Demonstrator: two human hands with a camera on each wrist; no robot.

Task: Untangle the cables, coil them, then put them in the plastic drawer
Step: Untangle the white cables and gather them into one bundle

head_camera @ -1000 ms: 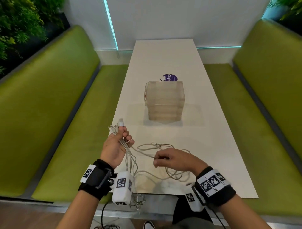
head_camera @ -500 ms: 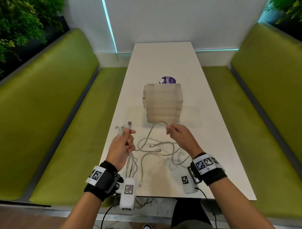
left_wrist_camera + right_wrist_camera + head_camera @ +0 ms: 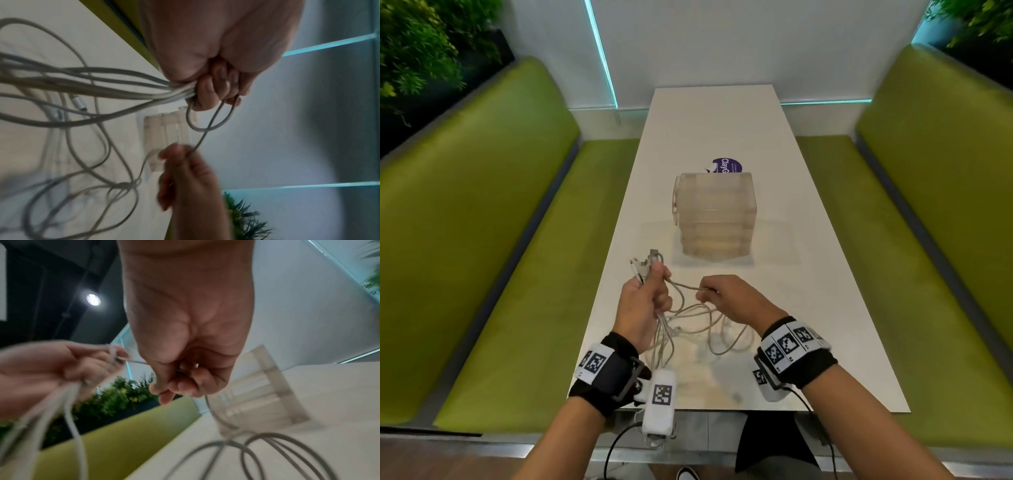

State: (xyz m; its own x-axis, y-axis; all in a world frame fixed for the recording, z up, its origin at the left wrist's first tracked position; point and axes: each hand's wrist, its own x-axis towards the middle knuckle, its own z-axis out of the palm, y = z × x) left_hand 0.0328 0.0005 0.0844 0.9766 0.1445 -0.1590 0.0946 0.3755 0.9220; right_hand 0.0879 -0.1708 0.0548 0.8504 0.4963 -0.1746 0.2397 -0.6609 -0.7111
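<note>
Several pale grey cables (image 3: 702,322) lie tangled on the white table (image 3: 808,308) near its front edge. My left hand (image 3: 650,291) grips a bunch of them upright, plug ends (image 3: 645,263) sticking out above the fist; the left wrist view shows the strands (image 3: 123,87) fanning out from the curled fingers. My right hand (image 3: 714,293) pinches one strand (image 3: 685,286) stretched across from the left hand, also visible as a thin strand (image 3: 207,400) below the right fingers. The translucent plastic drawer unit (image 3: 714,217) stands mid-table beyond both hands, its drawers closed.
A purple round sticker (image 3: 727,166) lies behind the drawer unit. Green padded benches (image 3: 500,240) run along both sides of the table. Plants (image 3: 417,51) fill the far corners. Loops of cable hang over the table's front edge.
My right hand has come back from in front of the drawer unit toward the left hand, drawing a strand with it. The left hand kept its grip on the bunch and rose slightly.
</note>
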